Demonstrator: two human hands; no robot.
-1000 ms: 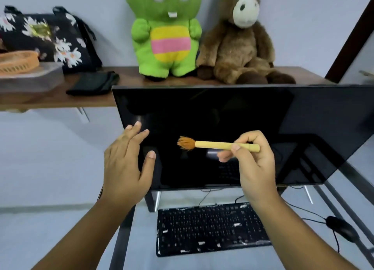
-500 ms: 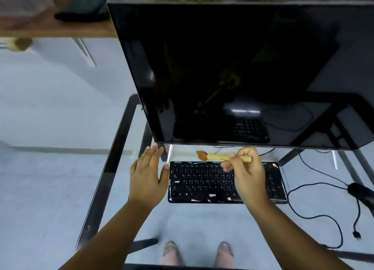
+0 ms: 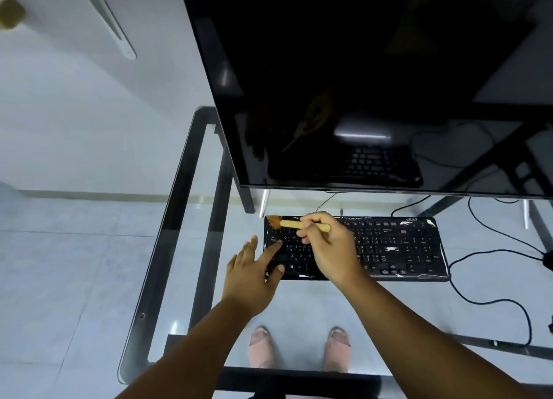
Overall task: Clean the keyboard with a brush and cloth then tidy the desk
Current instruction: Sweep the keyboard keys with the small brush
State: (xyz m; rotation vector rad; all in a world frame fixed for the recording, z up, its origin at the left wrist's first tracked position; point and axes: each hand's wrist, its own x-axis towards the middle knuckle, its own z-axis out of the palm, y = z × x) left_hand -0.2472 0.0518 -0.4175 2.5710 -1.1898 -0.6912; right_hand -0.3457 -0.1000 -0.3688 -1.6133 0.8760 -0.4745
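A black keyboard (image 3: 398, 246) with white specks lies on the glass desk (image 3: 191, 249) in front of the monitor. My right hand (image 3: 329, 249) grips a brush (image 3: 291, 223) with a yellow handle; its orange bristles touch the keyboard's far left corner. My left hand (image 3: 254, 271) rests with spread fingers on the keyboard's left end, index finger on the keys. No cloth is in view.
A large dark monitor (image 3: 374, 78) looms over the back of the desk, close above the keyboard. Black cables (image 3: 496, 282) trail across the glass at the right. The desk's black metal frame (image 3: 161, 249) runs along the left edge. Feet show through the glass below.
The view has tipped further down from the shelf to the desk. Both hands have dropped onto the keyboard's left end, and the brush tip now touches its far left corner.
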